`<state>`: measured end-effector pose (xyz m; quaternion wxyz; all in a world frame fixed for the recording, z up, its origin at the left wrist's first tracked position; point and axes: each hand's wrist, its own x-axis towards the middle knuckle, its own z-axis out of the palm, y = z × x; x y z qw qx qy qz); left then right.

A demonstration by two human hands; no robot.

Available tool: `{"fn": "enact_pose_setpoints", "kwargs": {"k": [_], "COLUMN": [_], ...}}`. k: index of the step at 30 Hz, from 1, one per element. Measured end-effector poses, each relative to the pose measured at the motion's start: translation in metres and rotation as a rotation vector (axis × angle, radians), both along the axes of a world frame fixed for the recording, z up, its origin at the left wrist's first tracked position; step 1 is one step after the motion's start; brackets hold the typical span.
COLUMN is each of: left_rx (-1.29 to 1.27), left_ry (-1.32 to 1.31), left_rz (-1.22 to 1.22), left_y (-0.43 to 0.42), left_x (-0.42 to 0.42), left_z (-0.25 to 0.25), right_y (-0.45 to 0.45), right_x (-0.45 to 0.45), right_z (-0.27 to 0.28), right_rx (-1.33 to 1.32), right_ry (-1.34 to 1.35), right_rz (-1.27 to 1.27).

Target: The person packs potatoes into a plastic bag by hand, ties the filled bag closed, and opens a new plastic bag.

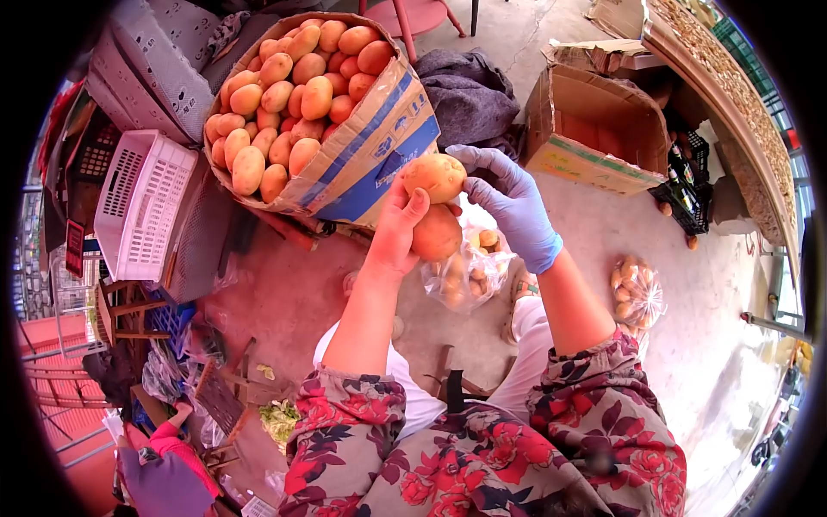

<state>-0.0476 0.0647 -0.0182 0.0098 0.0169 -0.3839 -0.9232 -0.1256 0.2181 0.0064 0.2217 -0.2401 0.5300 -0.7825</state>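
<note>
1. Carton [379, 168]: heaped with loose potatoes [316, 97]; located at upper left.
2. Clear bag [450, 291]: part-filled with potatoes; located near right foot [519, 303].
3. Right hand [514, 205]: gloved; fingertips at upper potato's [437, 175] right edge; grip cannot be told.
4. Left hand [394, 226]: bare; clamped around upper and lower potato [438, 234], thumb on upper.
5. Lower potato: directly below upper.

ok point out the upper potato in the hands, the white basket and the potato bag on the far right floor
upper potato [437, 177]: head view, middle of its skin
white basket [148, 207]: head view, its wall
potato bag [634, 289]: head view, its clear plastic
</note>
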Motion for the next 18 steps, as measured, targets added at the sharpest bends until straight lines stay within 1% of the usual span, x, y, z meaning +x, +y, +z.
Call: {"fn": "enact_pose_setpoints", "kwargs": {"k": [3,5,8,11,14,17,18], "left_rx": [-0.028,-0.047,-0.111,-0.213,-0.283,-0.325,-0.338], "left_ry": [-0.016,-0.006,0.030,0.057,0.059,0.057,0.057], "left_rz": [0.102,0.109,0.139,0.147,0.146,0.160,0.168], "left_y": [0.007,0.007,0.008,0.005,0.004,0.005,0.006], "left_x": [-0.001,-0.002,-0.003,-0.002,-0.001,0.000,0.000], "left_z": [-0.001,-0.002,-0.002,-0.003,-0.002,0.001,0.001], "right_y": [0.004,0.005,0.005,0.005,0.005,0.000,-0.001], "right_x": [-0.001,-0.002,-0.003,-0.001,-0.002,-0.001,-0.002], "right_z": [0.006,0.008,0.003,0.007,0.006,0.000,-0.008], "right_rx": [0.066,0.115,0.117,0.180,0.179,0.220,0.258], "right_ry": [-0.111,-0.150,-0.165,-0.116,-0.094,-0.009,0.100], "right_rz": [0.043,0.080,0.087,0.062,0.046,-0.033,-0.075]}}
